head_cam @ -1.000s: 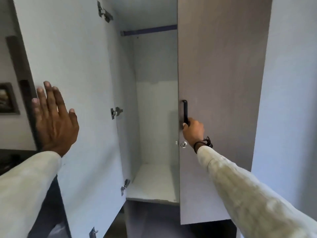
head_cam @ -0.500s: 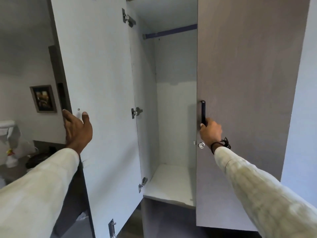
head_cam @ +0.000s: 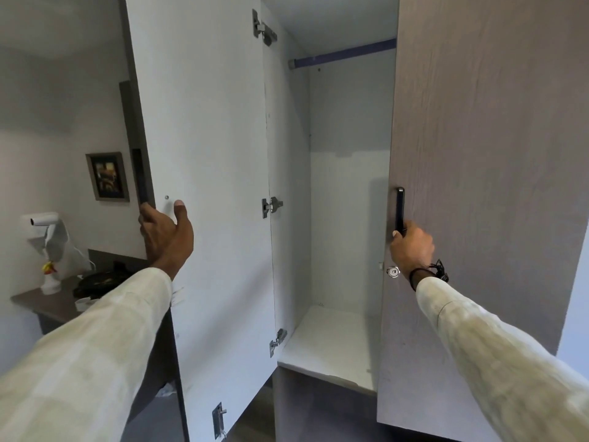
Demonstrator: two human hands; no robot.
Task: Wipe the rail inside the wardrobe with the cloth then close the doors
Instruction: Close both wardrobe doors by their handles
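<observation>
pale walls are backing a tall wardrobe (head_cam: 334, 186), its white interior showing between two doors. left door (head_cam: 207, 154) is standing swung wide, white inner face outward, hinges along its inner edge. right door (head_cam: 471, 186), grey woodgrain, is sitting partly shut. rail (head_cam: 344, 54), blue-purple, is spanning the top of the compartment, bare. left hand (head_cam: 167, 236) is wrapping the left door's free edge, grip clamped on it, thumb on the white face. right hand (head_cam: 412, 247) is clamping its grip on the black handle (head_cam: 399, 208) just above a keyhole lock (head_cam: 393, 271). cloth: not showing in view. tabletop (head_cam: 38, 301) at far left is carrying a spray bottle (head_cam: 49, 275); framed picture (head_cam: 107, 177) is hanging above.
</observation>
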